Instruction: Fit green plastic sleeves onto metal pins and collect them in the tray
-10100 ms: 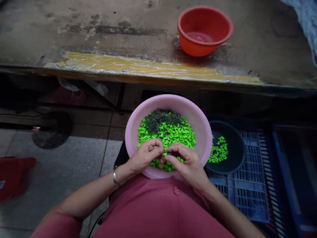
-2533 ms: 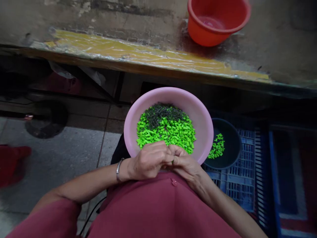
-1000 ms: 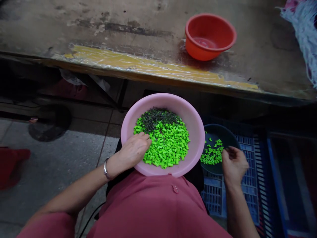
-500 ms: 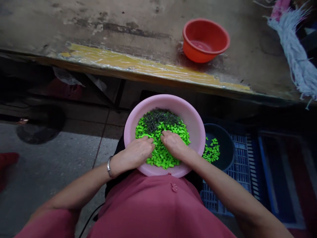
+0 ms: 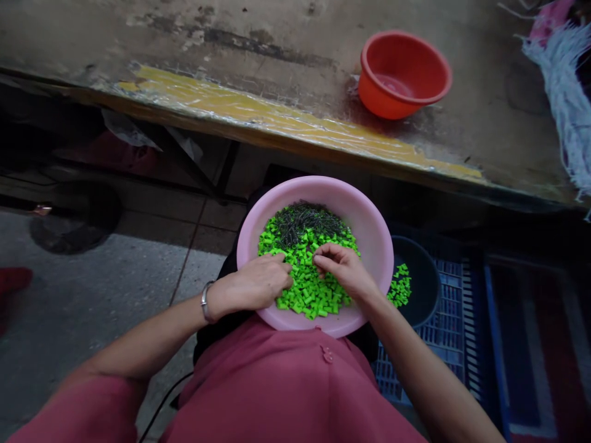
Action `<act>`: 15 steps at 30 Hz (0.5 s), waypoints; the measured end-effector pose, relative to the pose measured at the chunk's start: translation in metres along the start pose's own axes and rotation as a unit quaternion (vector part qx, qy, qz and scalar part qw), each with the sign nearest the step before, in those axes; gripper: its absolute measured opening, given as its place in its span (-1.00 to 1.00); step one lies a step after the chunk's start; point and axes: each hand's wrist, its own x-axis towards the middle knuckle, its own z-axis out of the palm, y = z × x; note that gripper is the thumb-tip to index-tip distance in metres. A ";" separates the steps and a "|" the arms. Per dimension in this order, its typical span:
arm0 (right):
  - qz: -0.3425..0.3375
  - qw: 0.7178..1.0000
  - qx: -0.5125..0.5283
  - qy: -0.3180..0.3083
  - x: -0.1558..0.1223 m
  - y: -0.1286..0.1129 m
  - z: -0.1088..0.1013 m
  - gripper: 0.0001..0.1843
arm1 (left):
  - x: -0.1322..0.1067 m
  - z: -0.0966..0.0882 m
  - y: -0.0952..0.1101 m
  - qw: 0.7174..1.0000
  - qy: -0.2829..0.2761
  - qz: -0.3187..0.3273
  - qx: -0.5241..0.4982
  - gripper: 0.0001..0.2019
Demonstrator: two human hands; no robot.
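A pink basin sits on my lap, holding many small bright green plastic pieces. Dark, thin screw-like pieces lie heaped at its far side. My left hand rests on the green pieces at the basin's left, fingers curled down, their tips partly hidden. Above the green pieces on the right, my right hand has thumb and forefinger pinched together; whatever is between them is too small to make out.
A dark bowl with some green pieces stands on a blue plastic crate at my right. On the worn table ahead are a red bowl and a bundle of white strands.
My right hand has lifted slightly from the green pieces and moved right, its thumb and forefinger now pinched. My left hand stays over the pieces. The view has shifted a little.
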 end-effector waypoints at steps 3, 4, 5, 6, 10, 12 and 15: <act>0.075 0.979 0.187 -0.004 -0.006 -0.005 0.001 -0.70 | 0.004 0.001 0.002 0.999 0.021 -0.028 -0.008 -0.80; 0.086 0.972 0.218 -0.006 -0.008 -0.006 0.002 -0.66 | 0.005 0.001 0.003 0.998 0.030 -0.047 -0.014 -0.83; 0.092 0.966 0.241 -0.004 -0.011 -0.008 0.003 -0.65 | 0.007 0.000 0.004 0.997 0.040 -0.063 -0.023 -0.86; 0.094 0.962 0.256 0.001 -0.013 -0.010 0.004 -0.65 | 0.008 -0.001 0.005 0.995 0.051 -0.077 -0.037 -0.89; 0.059 0.958 0.274 0.051 -0.022 -0.018 0.009 -0.76 | 0.012 -0.006 0.005 0.980 0.099 -0.110 -0.131 -0.93; 0.032 0.963 0.255 0.077 -0.025 -0.021 0.010 -0.82 | 0.013 -0.007 0.003 0.968 0.105 -0.126 -0.189 -0.92; 0.009 0.969 0.219 0.115 -0.028 -0.023 0.013 -0.88 | 0.015 -0.007 0.000 0.939 0.122 -0.146 -0.286 -0.88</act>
